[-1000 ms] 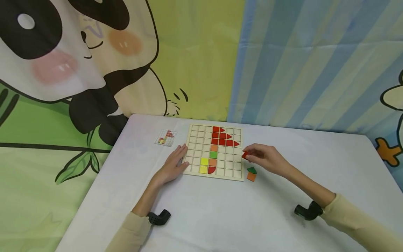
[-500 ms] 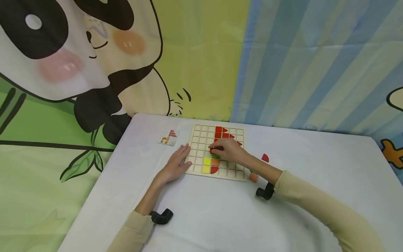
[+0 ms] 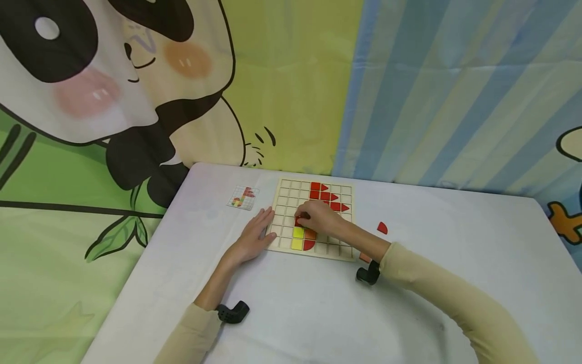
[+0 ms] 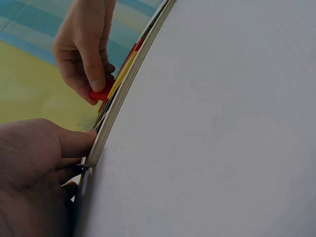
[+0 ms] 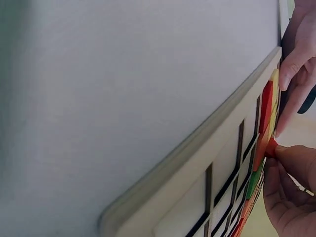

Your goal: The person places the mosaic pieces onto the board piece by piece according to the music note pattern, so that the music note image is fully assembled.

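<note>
My right hand (image 3: 318, 216) pinches a small red tile (image 4: 101, 94) between thumb and fingertips, low over the wooden grid board (image 3: 284, 197). In the head view that tile is right above the yellow squares (image 3: 297, 238); my fingers hide part of it. My left hand (image 3: 251, 238) rests at the board's left edge, fingers straight and thumb at the near corner. Red squares and pointed pieces (image 3: 335, 207) fill cells at the board's far side. A red rounded piece (image 3: 309, 245) lies beside the lower yellow square. My right hand covers the middle of the column.
A printed pattern card (image 3: 243, 197) lies left of the board. Right of it are a loose red quarter-round tile (image 3: 382, 228) and an orange tile (image 3: 365, 257), partly behind my right forearm. A patterned cloth (image 3: 291, 101) hangs behind the white table (image 3: 291, 313).
My right hand has carried the red tile from the table right of the board, leftward over the grid, then slightly nearer to the yellow squares. My left hand has stayed at the board's edge.
</note>
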`<action>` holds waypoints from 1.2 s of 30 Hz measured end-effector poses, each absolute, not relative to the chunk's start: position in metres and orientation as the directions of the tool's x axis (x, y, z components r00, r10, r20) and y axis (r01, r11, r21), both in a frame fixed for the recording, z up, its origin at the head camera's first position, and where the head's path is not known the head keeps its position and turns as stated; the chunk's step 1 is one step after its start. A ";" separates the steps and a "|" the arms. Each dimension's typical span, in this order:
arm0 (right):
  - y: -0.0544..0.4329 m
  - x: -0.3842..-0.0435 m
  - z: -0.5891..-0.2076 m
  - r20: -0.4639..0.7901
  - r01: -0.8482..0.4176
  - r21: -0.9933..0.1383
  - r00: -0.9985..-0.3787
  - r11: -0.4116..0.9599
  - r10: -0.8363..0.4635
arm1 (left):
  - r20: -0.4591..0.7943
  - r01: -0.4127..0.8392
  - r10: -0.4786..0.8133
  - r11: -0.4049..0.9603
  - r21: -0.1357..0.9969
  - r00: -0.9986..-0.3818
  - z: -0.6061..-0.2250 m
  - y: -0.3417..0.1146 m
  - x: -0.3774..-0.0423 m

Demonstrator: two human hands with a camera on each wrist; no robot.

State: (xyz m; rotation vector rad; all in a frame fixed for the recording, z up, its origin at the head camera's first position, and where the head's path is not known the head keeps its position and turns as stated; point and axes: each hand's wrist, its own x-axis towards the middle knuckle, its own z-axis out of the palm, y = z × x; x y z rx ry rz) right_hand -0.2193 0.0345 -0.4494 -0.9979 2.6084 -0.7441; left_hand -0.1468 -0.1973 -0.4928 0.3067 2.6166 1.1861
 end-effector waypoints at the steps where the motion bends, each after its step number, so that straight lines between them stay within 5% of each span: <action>1: 0.034 -0.219 -0.449 -0.058 -0.541 -0.550 -0.735 0.636 -0.675 | -0.142 0.085 0.290 0.649 0.756 -0.946 -0.493 -0.198 -0.147; 17: 0.025 -0.215 -0.440 -0.115 -0.521 -0.529 -0.737 0.669 -0.666 | -0.131 0.092 0.292 0.640 0.763 -0.947 -0.494 -0.199 -0.145; 29: 0.017 -0.224 -0.439 -0.158 -0.604 -0.397 -0.696 0.691 -0.700 | -0.132 0.095 0.296 0.642 0.761 -0.946 -0.493 -0.198 -0.146; 36: 0.042 -0.214 -0.433 -0.012 -0.631 -0.431 -0.711 0.645 -0.703 | -0.135 0.090 0.290 0.647 0.757 -0.948 -0.492 -0.199 -0.146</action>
